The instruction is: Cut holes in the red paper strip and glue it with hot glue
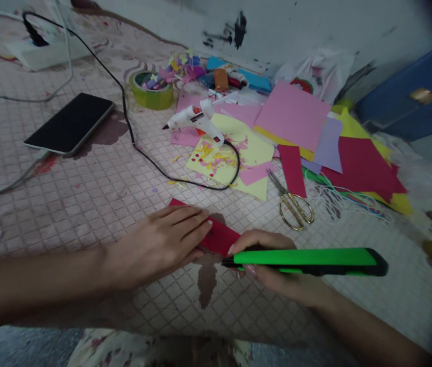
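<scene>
Partly green, partly black cutter [307, 259], red paper [222, 237]

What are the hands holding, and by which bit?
The right hand holds the green-and-black cutter by its front end, near the narrow black tip. The left hand lies flat on the red strip.

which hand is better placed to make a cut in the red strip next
Probably the right hand: it grips the green cutter, its black tip close to the red strip. The left hand rests on the strip, better placed to steady it.
</scene>
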`<state>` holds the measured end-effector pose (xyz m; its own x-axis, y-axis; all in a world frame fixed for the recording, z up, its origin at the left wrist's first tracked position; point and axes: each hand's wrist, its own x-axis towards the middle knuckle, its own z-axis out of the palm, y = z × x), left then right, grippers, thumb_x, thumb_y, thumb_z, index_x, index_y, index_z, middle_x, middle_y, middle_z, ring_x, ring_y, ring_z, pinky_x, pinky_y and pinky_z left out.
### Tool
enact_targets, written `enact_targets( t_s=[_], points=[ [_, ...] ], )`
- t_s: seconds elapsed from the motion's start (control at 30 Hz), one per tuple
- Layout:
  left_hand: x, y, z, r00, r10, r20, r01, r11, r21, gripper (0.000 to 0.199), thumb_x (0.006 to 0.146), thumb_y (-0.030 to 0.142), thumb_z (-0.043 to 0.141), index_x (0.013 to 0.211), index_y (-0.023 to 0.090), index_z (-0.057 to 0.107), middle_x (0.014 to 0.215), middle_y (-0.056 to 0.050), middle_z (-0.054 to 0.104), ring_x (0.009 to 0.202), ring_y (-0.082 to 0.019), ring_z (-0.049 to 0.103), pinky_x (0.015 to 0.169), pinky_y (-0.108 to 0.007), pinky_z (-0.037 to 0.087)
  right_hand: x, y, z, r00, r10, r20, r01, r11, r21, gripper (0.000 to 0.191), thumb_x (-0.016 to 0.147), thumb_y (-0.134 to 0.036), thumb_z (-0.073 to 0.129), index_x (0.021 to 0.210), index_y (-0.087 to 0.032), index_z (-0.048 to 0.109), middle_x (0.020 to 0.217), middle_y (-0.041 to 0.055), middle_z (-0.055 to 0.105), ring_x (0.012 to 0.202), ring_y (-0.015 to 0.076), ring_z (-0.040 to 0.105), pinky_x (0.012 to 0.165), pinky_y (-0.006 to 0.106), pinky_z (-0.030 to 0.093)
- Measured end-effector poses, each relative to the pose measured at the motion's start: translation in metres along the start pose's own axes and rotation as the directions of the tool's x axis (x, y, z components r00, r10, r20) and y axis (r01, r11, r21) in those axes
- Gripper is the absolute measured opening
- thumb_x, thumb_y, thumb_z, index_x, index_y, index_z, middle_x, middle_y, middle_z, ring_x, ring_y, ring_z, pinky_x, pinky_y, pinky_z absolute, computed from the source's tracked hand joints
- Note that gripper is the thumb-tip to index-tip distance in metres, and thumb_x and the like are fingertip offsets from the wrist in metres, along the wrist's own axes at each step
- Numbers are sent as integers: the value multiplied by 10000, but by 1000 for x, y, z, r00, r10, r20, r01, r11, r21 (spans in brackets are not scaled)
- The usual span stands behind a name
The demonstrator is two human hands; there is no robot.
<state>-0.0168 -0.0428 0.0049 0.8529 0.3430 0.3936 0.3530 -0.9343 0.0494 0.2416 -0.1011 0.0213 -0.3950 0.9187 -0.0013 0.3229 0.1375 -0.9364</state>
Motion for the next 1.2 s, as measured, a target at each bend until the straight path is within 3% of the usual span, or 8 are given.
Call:
enact_targets(
  t_s=[0.2,0.47,0.57,0.67,0.8,1.0,1.13,1.2],
  points=[
    [-3,5,-4,996,20,-84,-19,1000,13,277,1059,270,482,1131,86,676,1072,-93,779,1001,-225,733,834,-337,620,5,3,-8,984,2,-181,-20,995,-99,134,850,-191,646,951,-231,725,841,5,763,709,144,705,592,223,555],
    [0,-9,9,998,-55,42,64,959,-278,432,1018,352,550,1349,74,556,1395,-153,625,1290,-295,578,1064,-463,516,-4,18,-10,964,43,-262,-27,998,63,128,904,-258,690,1027,-270,724,907,1,751,808,149,706,683,224,565],
    [2,-14,11,997,-77,32,83,950,-302,387,1000,293,581,1329,90,571,1334,-137,661,1223,-284,607,1038,-453,518,-3,15,-11,987,78,-138,-41,966,256,133,909,-317,705,1021,-247,725,881,22,754,733,146,712,627,227,571],
    [3,-15,11,998,-58,-15,52,963,-263,332,1005,276,575,1283,96,597,1264,-128,699,1133,-269,643,975,-426,536,0,11,-14,987,72,146,-130,887,444,194,891,-363,729,1018,-216,724,887,45,762,657,132,708,567,223,569],
    [2,-13,7,998,-40,-56,30,986,-166,311,1030,307,533,1237,91,617,1196,-122,728,1046,-268,671,884,-416,554,3,12,-19,957,-15,290,-129,874,468,214,873,-379,750,1000,-208,737,888,37,759,718,137,724,861,351,608],
    [0,-7,1,998,-13,-54,6,993,-121,407,1030,447,510,1176,93,649,1131,-109,751,991,-270,691,815,-406,566,2,23,-25,990,48,131,-99,904,415,206,889,-373,730,1046,-239,726,887,24,760,688,143,712,716,299,613],
    [-1,-1,0,996,-2,-84,-6,995,-95,341,1051,371,490,1137,91,664,1112,-104,763,1023,-243,698,838,-372,565,4,28,-26,996,87,-3,-79,917,391,209,874,-393,742,1018,-242,727,945,40,771,687,157,721,604,266,589],
    [-2,2,-1,995,1,-96,-7,997,-72,296,1058,311,483,1127,93,671,1087,-90,773,1028,-232,703,858,-367,563,4,24,-25,995,66,-69,-41,949,313,194,875,-395,743,1012,-258,737,967,39,774,801,185,751,741,306,613]
  ],
)
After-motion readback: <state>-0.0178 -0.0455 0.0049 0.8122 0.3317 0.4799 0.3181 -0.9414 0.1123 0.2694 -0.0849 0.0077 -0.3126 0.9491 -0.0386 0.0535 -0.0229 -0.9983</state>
